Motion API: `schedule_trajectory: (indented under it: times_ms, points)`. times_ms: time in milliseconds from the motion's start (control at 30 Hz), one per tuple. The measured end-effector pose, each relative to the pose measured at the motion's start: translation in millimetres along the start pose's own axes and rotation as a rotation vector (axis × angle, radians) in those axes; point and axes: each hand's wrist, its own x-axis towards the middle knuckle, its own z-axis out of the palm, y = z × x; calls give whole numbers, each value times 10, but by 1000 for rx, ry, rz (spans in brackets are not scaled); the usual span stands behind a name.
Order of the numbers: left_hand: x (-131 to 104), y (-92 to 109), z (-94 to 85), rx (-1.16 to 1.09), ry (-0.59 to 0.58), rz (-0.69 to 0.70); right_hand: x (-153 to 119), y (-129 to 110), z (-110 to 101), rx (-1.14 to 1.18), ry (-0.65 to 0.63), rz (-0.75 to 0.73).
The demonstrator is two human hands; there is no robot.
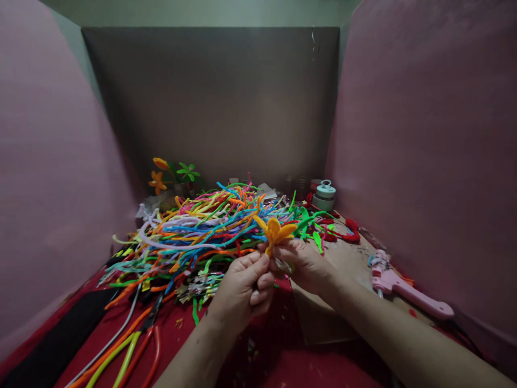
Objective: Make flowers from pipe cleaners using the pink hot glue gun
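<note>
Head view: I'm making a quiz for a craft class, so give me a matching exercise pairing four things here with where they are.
Things:
1. orange flower
2. glue gun
3. pipe cleaners
4. pliers

Places:
A. heaped in the middle of the table, behind both hands
B. lying at the right, near the pink wall
C. held up between the left hand and the right hand
D. lying at the lower left on the red cloth

Pairs: 1-C, 2-B, 3-A, 4-D
</note>
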Motion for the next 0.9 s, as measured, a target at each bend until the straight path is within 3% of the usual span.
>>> schedule_trajectory:
  times_ms: [167, 367, 600, 767, 900]
  points:
    - [21, -3, -46, -64, -88, -54, 0, 38, -25, 27, -28, 3]
    - [28, -25, -8, -43, -64, 6, -19, 22, 51, 33, 39, -65]
    - [47, 45, -33, 204, -25, 41, 19, 57, -55, 165, 89, 91]
    - [56, 110, -84, 343, 151, 27, 53, 72, -206, 326, 236, 252]
    - [58, 132, -40, 452, 228, 100, 61, 87, -214, 323, 270, 260]
